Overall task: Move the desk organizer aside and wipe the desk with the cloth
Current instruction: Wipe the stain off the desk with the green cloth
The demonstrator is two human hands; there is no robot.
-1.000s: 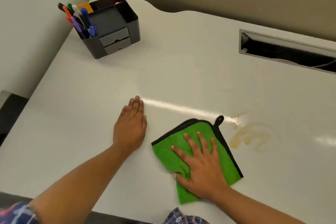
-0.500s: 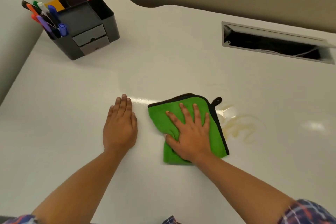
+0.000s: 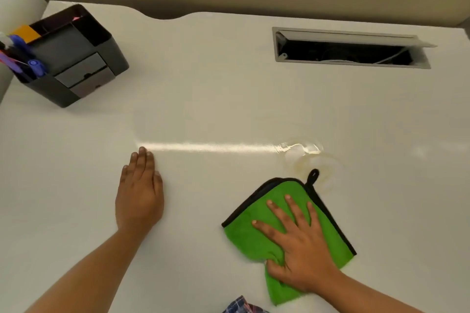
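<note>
Right hand (image 3: 302, 244) spread flat on cloth (image 3: 256, 234), partly covered; left hand (image 3: 138, 198) flat on desk (image 3: 229, 89); organizer (image 3: 73, 58) cut off at frame edge.

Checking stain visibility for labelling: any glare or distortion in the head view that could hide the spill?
Head view: a bright glare streak crosses the desk and runs into the yellowish stain, washing out its upper edge; the rest of the stain is faint, low-contrast. Wide-angle bending shows at the organizer and the cable tray opening. Focus is slightly soft; the green cloth and right hand stay clear.
</note>
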